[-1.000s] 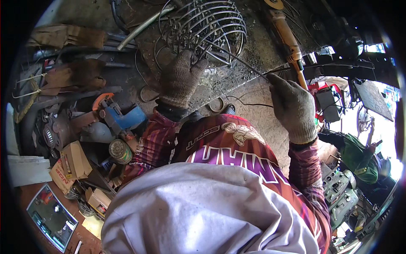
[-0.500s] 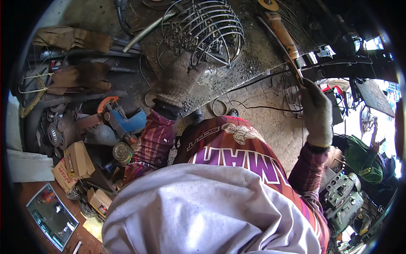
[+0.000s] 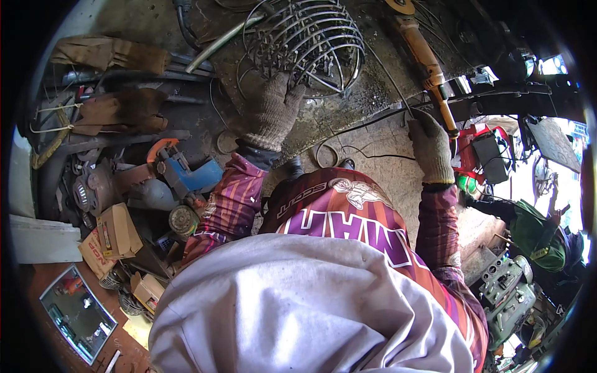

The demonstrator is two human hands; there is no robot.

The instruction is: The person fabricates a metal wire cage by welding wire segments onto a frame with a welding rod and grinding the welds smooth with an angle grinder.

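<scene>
Here the left hand (image 3: 273, 115), in a grey knit glove, lies flat with fingers spread against the near side of the wire cage (image 3: 305, 43), pressing on its curved ribs rather than clamped round any of them. The cage, a domed basket of bent rods, sits toward the far edge of the grimy workbench (image 3: 348, 118), directly beyond that hand.

The right hand (image 3: 430, 146), gloved alike, is closed on a thin wire rod (image 3: 388, 78) near the bench's right edge. The rod's long axis slants up and left from the fist toward the cage's right flank, so its free end points at the cage; the left hand is the nearer one to the cage. Just beyond the right hand lies a yellow-handled tool (image 3: 423, 56), slanting the same way.

Off the bench's left edge, among clutter, are a blue-bodied power tool (image 3: 186, 174), a small brown cardboard box (image 3: 118, 231) with red print, and another little carton (image 3: 146, 289) below it. A dark flat rectangular panel (image 3: 78, 314) lies at the lower left corner.
</scene>
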